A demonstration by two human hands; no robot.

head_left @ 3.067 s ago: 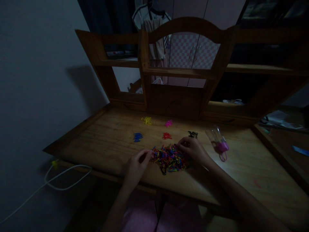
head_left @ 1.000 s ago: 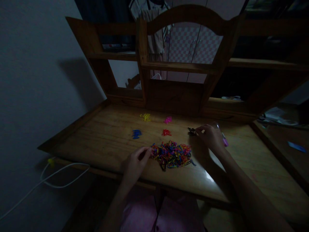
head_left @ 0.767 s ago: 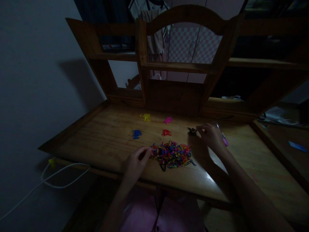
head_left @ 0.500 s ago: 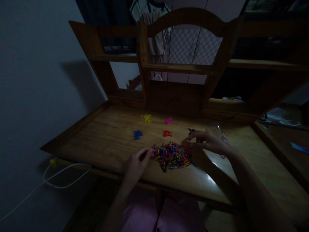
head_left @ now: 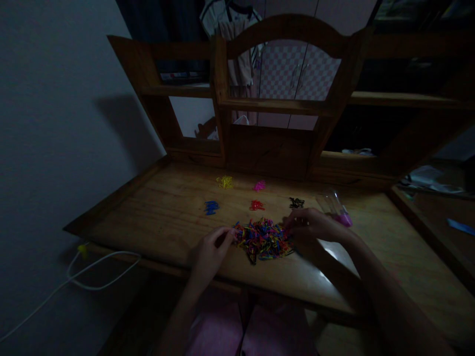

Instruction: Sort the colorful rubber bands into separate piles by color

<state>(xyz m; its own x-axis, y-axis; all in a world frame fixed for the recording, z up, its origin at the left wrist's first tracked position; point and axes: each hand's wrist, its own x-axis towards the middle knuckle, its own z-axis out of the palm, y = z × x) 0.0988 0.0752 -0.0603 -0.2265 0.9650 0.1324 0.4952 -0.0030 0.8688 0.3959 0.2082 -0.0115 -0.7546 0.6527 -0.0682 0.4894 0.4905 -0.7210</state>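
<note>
A mixed heap of small, thin, loop-like bands point(head_left: 263, 240) in several colours lies on the wooden desk, between my hands. At its left edge, my left hand point(head_left: 211, 249) has thumb and forefinger pinched together; what they hold is too small to make out. My right hand point(head_left: 309, 223) reaches to the heap's right edge with fingers bent down and drawn together, their tips partly hidden. Beyond the heap are small single-colour piles: blue point(head_left: 211, 207), yellow point(head_left: 224, 182), red point(head_left: 257, 205), pink point(head_left: 259, 185) and black point(head_left: 296, 202).
A clear plastic container with a pink cap point(head_left: 344, 219) lies behind my right hand. Wooden shelving point(head_left: 274, 106) rises along the back of the desk point(head_left: 148, 212). A white cable point(head_left: 104, 254) loops at the left front edge. The room is dim.
My right hand was at the heap, moved out to the black pile, then came back with fingers apart to the heap's right edge. My left hand has stayed in its pinch.
</note>
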